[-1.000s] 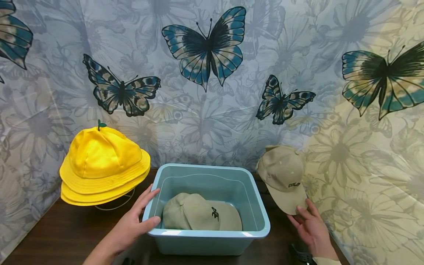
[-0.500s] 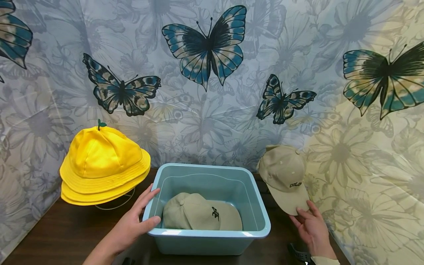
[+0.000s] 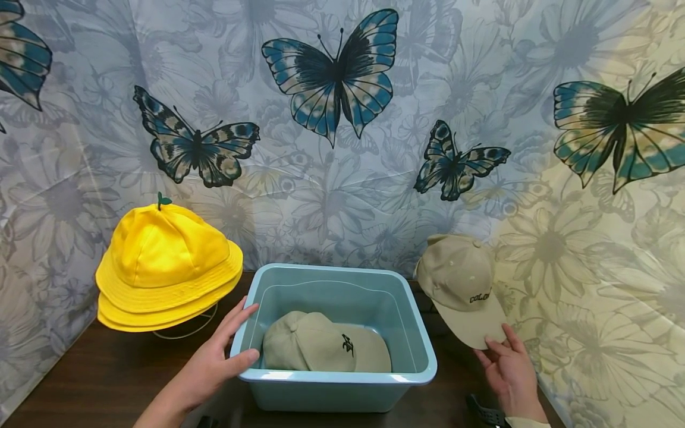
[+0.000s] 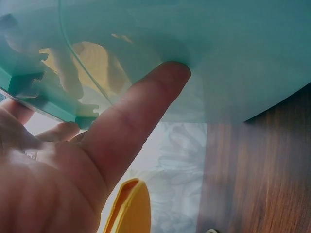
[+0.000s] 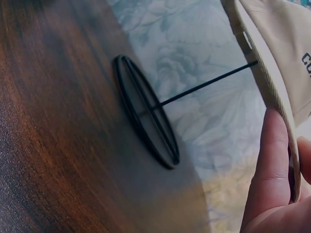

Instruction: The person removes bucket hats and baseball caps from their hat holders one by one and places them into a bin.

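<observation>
My left hand (image 3: pixel 214 356) holds the left rim of a light-blue plastic tub (image 3: pixel 342 392), some fingertips over the rim. In the left wrist view one long finger (image 4: pixel 136 121) lies against the tub's outer wall. Inside the tub rests a beige baseball cap (image 3: pixel 316 342) with dark embroidery. On the right, my right hand (image 3: pixel 508 368) pinches the brim of a second beige baseball cap (image 3: pixel 457 273) with dark lettering. That cap sits on a stand of black wire (image 5: pixel 204 90), its oval base on the table in the right wrist view. Its inside is mostly hidden.
Several stacked yellow bucket hats (image 3: pixel 168 261), the top one with a green sprout, sit on a wire stand (image 3: pixel 187 327) left of the tub. A floral butterfly cloth (image 3: pixel 321 196) hangs behind the dark wooden table (image 3: pixel 69 380). A black watch (image 3: pixel 487 413) is near my right wrist.
My right hand and the brim it holds have shifted slightly right, turning the cap a little so more lettering shows. The left hand, tub and yellow hats stay in place.
</observation>
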Tool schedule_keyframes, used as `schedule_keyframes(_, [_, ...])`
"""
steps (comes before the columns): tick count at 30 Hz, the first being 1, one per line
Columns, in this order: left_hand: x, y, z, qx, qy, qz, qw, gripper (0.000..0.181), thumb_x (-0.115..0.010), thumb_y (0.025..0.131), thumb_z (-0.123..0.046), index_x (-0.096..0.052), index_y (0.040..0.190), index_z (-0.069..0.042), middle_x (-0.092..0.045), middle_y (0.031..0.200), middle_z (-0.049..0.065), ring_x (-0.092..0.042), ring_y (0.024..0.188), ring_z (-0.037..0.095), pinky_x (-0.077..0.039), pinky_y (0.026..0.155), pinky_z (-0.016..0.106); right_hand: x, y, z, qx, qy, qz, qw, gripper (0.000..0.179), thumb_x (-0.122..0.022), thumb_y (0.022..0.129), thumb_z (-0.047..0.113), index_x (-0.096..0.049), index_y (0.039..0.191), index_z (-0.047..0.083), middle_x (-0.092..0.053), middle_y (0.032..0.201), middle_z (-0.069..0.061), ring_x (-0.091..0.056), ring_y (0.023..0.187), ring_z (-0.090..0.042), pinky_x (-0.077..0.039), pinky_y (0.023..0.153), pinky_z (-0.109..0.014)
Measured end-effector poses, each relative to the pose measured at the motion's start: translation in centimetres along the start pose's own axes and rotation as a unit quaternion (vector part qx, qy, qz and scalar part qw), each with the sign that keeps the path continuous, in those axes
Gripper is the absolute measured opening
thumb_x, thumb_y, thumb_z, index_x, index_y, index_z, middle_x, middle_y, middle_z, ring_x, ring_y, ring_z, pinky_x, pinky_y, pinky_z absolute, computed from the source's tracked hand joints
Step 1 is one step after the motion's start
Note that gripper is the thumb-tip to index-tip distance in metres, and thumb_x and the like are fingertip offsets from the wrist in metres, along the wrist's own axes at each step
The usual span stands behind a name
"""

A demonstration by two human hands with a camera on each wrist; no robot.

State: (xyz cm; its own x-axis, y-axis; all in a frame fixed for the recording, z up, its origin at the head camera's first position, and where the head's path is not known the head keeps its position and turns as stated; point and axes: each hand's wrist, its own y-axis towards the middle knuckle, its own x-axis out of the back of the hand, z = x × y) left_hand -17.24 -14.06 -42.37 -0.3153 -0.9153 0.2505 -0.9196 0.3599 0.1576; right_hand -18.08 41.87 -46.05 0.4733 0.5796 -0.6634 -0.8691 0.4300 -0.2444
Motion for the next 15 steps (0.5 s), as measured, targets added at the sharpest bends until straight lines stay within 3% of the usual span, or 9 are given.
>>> schedule_keyframes(9, [0.03,-0.08,0.14,-0.002,0.007,0.000,1.0000,0.069,-0.063,0.097,-0.022,-0.030,0.157,-0.011,0.000,0.165,0.008,-0.030,0.133,0.050,-0.048,0.090,0.048,-0.08,-0.39,0.19,0.007,0.062,0.013,0.9979,0.054,-0.055,0.091,-0.019,-0.052,0.125,0.023,-0.049,0.107,-0.001,-0.067,0.081,-0.021,-0.059,0.066,-0.039])
schedule_keyframes(15, [0.16,-0.07,0.12,0.006,0.006,0.002,1.0000,0.068,-0.063,0.097,-0.023,-0.031,0.157,-0.014,0.000,0.165,0.006,-0.028,0.134,0.049,-0.048,0.090,0.048,-0.21,-0.54,0.41,0.013,0.101,0.052,0.9934,0.047,-0.053,0.093,-0.019,-0.055,0.121,0.019,-0.051,0.100,-0.004,-0.066,0.082,-0.023,-0.058,0.066,-0.040])
